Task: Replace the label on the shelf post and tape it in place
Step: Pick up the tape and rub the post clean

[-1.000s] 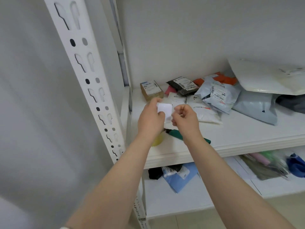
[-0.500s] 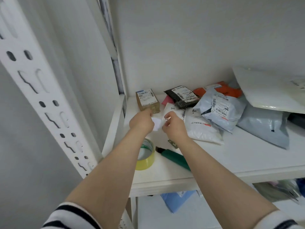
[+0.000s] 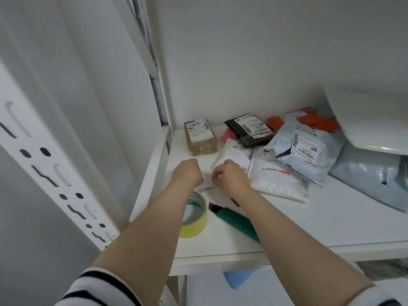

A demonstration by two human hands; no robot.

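Both hands have come down from mid-air to the shelf, and the label with them. It now sits low over the board at the centre of the frame, pinched between the two. Left hand, knuckles up, is clenched over the label's left edge (its fingertips are hidden); right hand curls its fingers onto the right edge. Both forearms reach straight in from the bottom of the frame. A tape roll lies under the left wrist, a green knife beside it. Far left stands the shelf post.
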